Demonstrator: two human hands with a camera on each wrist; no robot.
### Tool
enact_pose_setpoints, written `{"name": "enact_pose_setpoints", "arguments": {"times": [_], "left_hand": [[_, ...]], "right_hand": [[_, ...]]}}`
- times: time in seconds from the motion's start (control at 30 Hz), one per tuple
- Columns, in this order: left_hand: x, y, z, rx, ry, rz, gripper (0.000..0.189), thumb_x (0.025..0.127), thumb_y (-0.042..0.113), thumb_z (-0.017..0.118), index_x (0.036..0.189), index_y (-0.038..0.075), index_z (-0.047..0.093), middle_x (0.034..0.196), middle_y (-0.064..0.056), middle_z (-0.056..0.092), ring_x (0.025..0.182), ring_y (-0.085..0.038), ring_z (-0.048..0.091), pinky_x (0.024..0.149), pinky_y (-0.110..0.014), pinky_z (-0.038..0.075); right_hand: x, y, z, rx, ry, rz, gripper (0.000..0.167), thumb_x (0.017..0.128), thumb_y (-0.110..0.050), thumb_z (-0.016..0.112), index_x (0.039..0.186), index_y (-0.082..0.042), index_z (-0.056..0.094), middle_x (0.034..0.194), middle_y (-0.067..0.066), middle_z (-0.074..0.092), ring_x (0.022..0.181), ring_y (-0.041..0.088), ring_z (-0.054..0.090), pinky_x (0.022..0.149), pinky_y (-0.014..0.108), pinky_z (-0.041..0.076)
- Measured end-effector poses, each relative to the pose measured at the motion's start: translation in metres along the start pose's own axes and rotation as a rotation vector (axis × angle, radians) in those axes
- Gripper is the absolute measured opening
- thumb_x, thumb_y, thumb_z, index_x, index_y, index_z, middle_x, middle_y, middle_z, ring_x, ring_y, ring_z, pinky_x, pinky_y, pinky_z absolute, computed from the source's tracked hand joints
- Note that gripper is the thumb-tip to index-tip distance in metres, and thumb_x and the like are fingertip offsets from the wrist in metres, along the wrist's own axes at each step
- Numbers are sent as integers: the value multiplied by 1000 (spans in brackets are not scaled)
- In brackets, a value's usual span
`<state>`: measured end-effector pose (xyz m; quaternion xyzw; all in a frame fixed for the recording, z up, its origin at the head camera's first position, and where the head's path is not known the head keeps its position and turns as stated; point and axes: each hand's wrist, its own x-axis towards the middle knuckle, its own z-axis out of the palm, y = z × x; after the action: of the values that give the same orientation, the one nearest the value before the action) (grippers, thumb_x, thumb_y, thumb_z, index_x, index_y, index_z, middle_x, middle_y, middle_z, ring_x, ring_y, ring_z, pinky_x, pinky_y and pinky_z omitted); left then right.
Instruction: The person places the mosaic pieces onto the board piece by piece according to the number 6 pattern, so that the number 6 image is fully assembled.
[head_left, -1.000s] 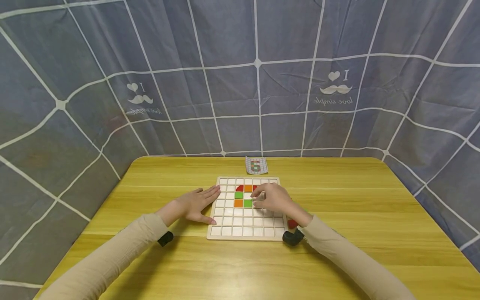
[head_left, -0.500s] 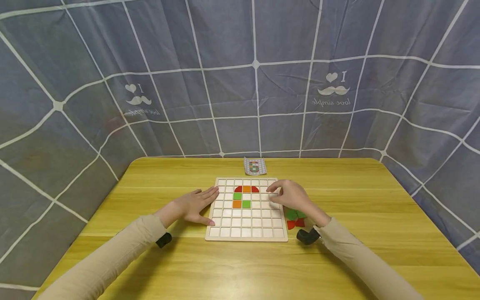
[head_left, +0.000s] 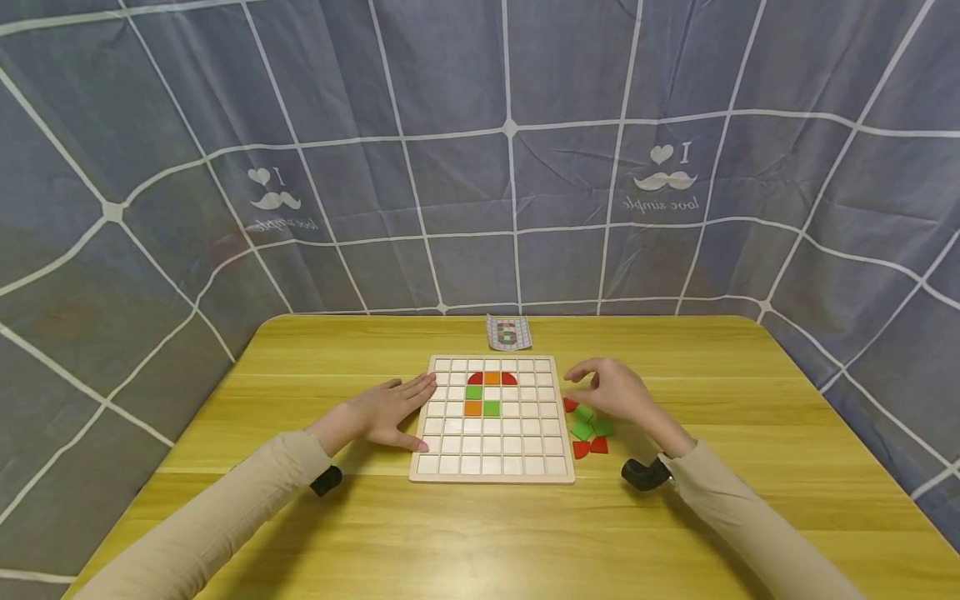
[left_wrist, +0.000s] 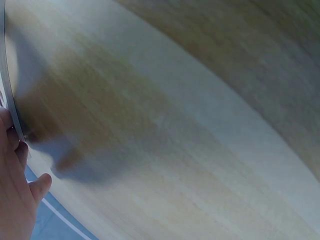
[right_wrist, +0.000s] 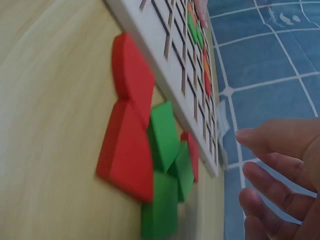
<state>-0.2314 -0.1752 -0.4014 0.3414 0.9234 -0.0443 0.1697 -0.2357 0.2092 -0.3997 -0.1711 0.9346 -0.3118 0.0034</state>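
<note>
Gridded cloth (head_left: 457,192) backs wooden table (head_left: 480,533); left hand (head_left: 382,412) spreads against board (head_left: 532,426), right hand (head_left: 613,390) gapes.

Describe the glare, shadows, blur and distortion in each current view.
Head view: pale glare on the yellow wood-grain tabletop; grey white-gridded cloth backdrop looks warped toward the sides. Left wrist view: broad, soft-edged shadow beside the bare left hand; tabletop edge looks bowed. Right wrist view: thick red fan-shaped tile looks slightly blurred.
</note>
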Motion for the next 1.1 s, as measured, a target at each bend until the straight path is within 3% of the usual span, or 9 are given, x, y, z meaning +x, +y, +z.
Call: {"name": "enact_pose_setpoints", "arguments": {"times": [0.5, 0.87, 1.1], "left_hand": [[0, -2, 1, -12, 1, 1, 104, 84, 71, 50, 155, 5, 11, 163, -13, 5, 150, -29, 13, 119, -52, 20], [2, -4, 4, 21, 5, 5, 104, 85, 70, 50, 155, 5, 11, 163, -13, 5, 150, -28, 12, 119, -51, 20], [2, -4, 4, 18, 4, 5, 104, 85, 70, 50, 155, 5, 10, 163, -13, 5, 150, -28, 12, 119, -51, 20]], "right_hand": [[-15, 26, -7, -17, -5, 4, 25, 81, -24, 76, 102, -10, 74, 99, 8, 73, 65, 9, 56, 55, 25, 44], [-12, 25, 4, -46, -26, 30, 27, 79, -31, 77, 99, -14, 74, 95, 3, 73, 83, 18, 68, 68, 32, 51], [-11, 24, 7, -65, -27, 39, 27, 78, -31, 77, 100, -15, 74, 97, 3, 73, 86, 19, 68, 71, 34, 52]]}}
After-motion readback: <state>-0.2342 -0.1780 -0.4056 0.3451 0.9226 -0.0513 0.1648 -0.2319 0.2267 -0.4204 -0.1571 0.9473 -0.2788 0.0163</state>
